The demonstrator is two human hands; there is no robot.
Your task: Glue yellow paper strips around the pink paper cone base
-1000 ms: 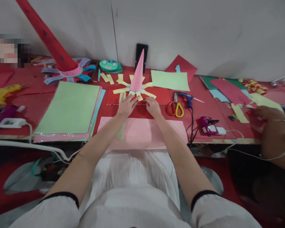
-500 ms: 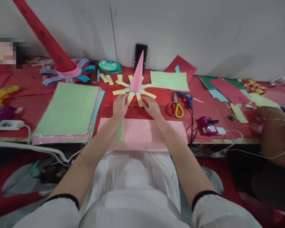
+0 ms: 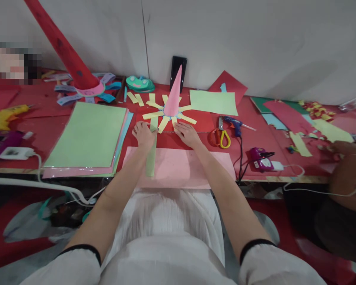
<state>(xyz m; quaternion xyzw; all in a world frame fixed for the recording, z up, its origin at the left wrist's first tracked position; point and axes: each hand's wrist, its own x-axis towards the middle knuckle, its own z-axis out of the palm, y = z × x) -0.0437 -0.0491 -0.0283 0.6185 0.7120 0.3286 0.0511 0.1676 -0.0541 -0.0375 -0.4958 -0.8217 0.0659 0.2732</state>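
A pink paper cone (image 3: 173,97) stands upright on a red board (image 3: 200,120), with several yellow strips (image 3: 186,118) spread around its base like rays. My right hand (image 3: 186,133) rests at the front of the ring, its fingertips on or beside a front strip. Left of the ring, my left hand (image 3: 144,134) lies with fingers spread over the board and a long green strip (image 3: 151,160). That strip runs from under the hand down over a pink sheet (image 3: 184,168) at the table's front edge.
Scissors (image 3: 224,138) and a blue glue gun (image 3: 235,126) lie to the right. Green sheets (image 3: 87,134) are stacked left, near a yellow glue gun (image 3: 7,116). A phone (image 3: 178,73) leans on the wall. Another person's hand (image 3: 348,149) is far right.
My left hand has drawn back slightly left from the front strips and its fingers have spread. More of the green strip shows beside it. My right hand has barely moved, its fingers now lying flatter.
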